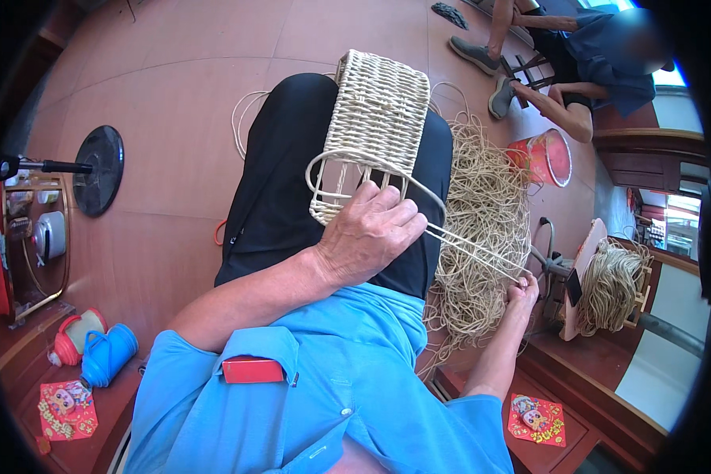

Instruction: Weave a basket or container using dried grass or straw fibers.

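Observation:
A pale woven basket (381, 107) lies across my lap on dark trousers, its weave tight at the far part. Toward me is an open section with bare upright strands and a loop of cord around it. My left hand (371, 231) is closed on this near section, fingers curled over the strands; what lies under the fingertips is hidden. Two lengths of pale cord (482, 251) run taut from the basket to my right hand (521, 291), out to the right. Its fingers are pinched on the cord.
A big tangle of cord (482, 221) lies on the floor at my right, beside a red bucket (559, 158). More cord hangs in a bundle (612, 286) at far right. Another person (608, 55) sits at upper right. A blue flask (109, 354) stands at lower left.

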`<state>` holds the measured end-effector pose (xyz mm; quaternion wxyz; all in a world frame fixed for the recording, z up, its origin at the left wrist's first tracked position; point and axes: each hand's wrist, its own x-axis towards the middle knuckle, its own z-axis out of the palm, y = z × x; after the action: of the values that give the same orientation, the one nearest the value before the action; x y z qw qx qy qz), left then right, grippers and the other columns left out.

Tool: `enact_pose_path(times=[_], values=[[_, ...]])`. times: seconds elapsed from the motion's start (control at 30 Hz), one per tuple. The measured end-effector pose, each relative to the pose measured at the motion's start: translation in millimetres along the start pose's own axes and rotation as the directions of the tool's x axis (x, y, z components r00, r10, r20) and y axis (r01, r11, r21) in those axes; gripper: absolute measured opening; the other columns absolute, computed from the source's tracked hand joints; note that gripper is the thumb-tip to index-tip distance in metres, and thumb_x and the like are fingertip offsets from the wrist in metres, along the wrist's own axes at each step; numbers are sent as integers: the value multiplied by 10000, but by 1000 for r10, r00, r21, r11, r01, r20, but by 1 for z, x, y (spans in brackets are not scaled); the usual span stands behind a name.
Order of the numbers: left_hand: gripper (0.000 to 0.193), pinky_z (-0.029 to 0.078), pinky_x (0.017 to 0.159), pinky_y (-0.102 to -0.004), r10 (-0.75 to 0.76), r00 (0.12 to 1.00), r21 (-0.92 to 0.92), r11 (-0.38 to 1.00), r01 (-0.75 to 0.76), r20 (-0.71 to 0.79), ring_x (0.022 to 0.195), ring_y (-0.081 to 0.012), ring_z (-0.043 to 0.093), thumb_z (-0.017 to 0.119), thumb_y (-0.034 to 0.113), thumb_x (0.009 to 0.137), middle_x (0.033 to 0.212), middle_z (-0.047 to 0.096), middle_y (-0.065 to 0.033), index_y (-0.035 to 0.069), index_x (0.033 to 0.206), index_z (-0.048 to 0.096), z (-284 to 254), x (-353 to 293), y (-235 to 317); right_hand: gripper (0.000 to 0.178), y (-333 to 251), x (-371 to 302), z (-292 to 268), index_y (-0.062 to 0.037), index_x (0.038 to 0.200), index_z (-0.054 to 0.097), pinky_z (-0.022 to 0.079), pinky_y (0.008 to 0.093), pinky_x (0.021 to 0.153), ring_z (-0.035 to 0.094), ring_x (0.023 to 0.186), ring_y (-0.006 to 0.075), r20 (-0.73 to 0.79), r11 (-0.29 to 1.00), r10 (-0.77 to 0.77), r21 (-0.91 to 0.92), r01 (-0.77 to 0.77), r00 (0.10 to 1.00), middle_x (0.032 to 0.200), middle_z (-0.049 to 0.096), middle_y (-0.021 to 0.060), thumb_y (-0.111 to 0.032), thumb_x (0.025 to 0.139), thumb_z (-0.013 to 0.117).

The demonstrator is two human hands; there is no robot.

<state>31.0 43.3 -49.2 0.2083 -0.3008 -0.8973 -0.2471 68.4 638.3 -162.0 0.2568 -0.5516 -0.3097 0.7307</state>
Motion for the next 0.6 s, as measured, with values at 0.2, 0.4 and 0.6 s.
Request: enact_pose_path(times=[0.2,0.4,0.6], values=[[66,484,877,-399,-41,998,-117,993,35,-51,926,-218,648,763,155,924,901,642,-7,129,949,708,0,-5,-5,340,16,-48,32,-25,1345,695,574,356,879,696,962,163,464,444,-317,-698,562,827,1215,763,94,-57,1007,684],[141,465,860,-410,-9,995,-112,994,-2,-100,867,-229,648,838,201,931,879,656,-10,134,919,715,-3,-5,-7,332,97,-264,98,-74,1402,774,532,256,732,645,867,62,938,224,-112,-299,928,329,1253,794,5,-42,1074,741],[81,467,878,-406,-20,998,-115,993,13,-59,898,-216,640,768,115,887,908,636,-13,117,948,715,-9,-4,-7,299,160,-379,142,-29,1342,750,614,410,921,766,1075,324,937,192,334,-173,966,101,1228,790,175,-20,1046,709]])
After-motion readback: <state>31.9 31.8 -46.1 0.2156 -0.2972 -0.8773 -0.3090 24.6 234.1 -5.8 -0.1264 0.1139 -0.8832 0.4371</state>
